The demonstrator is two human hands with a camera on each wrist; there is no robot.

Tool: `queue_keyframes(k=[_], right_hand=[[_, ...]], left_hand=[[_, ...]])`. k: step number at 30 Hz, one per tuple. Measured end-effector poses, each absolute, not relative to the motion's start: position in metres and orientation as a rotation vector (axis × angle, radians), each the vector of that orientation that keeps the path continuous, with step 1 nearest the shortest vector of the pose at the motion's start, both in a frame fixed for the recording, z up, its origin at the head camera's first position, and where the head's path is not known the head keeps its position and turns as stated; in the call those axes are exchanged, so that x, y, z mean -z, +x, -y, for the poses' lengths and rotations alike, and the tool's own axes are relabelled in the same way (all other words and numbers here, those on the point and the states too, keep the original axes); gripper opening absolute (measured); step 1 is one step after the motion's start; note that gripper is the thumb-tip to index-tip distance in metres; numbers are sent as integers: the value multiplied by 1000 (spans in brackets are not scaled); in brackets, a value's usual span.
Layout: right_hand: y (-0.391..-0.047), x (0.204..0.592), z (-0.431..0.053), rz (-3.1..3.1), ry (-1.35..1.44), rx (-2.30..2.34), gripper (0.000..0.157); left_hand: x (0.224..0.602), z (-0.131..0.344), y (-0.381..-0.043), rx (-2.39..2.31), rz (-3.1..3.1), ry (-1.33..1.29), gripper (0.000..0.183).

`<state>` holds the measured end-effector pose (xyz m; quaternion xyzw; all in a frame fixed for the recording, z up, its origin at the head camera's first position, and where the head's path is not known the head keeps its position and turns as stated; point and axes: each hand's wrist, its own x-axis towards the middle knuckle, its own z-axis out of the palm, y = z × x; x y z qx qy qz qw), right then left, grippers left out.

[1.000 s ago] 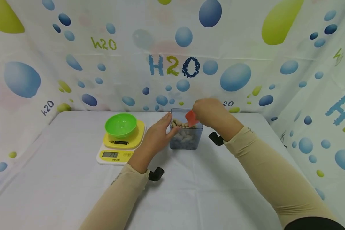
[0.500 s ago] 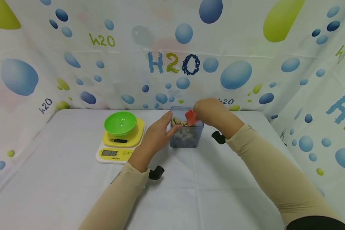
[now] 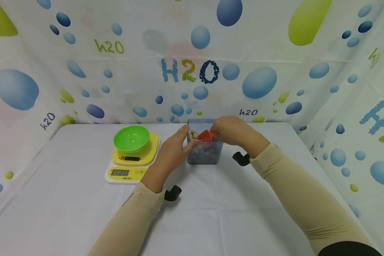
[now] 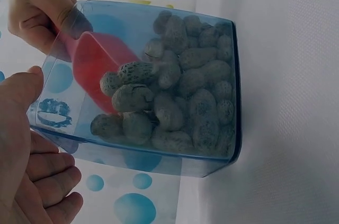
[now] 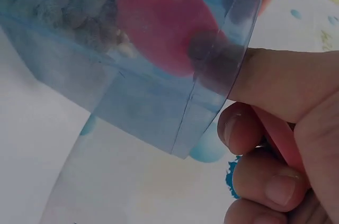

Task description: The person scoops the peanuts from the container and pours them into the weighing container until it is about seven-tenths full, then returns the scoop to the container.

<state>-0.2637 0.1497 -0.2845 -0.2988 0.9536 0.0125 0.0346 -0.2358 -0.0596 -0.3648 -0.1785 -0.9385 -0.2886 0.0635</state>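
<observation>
A translucent blue bin of unshelled peanuts stands near the back of the table. Its left rim is touched by my left hand, thumb and fingers spread around the corner. My right hand grips the handle of a red scoop, fingers curled round it in the right wrist view. The scoop's bowl is down inside the bin, against the peanuts. To the left, a green bowl sits on a yellow-and-white kitchen scale.
A white cloth covers the table. Behind it hangs a white curtain printed with blue and green drops. The scale's display is lit with small digits. My left forearm passes close to the scale's right side.
The red scoop and my right hand have moved lower, and the scoop is deeper in the bin. My left hand stays at the bin's rim.
</observation>
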Motion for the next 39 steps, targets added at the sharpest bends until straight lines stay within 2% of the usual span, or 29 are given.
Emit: queue_keyframes(k=[8,21,32,39], right_hand=[[-270,289,-157,-2943,-919,181,22],[-268,301,-146,-2969,-970,205,15],[-276,307,-160,-2904,-774,527,35],[-275,305,-152,-2934,-943,378,26]], left_hand=[[366,60,-236,889,2837,-542,75],[367,60,-237,905,2853,-532,76],[366,61,-237,928,2845,-548,76],[367,61,-239,931,2866,-546,77]])
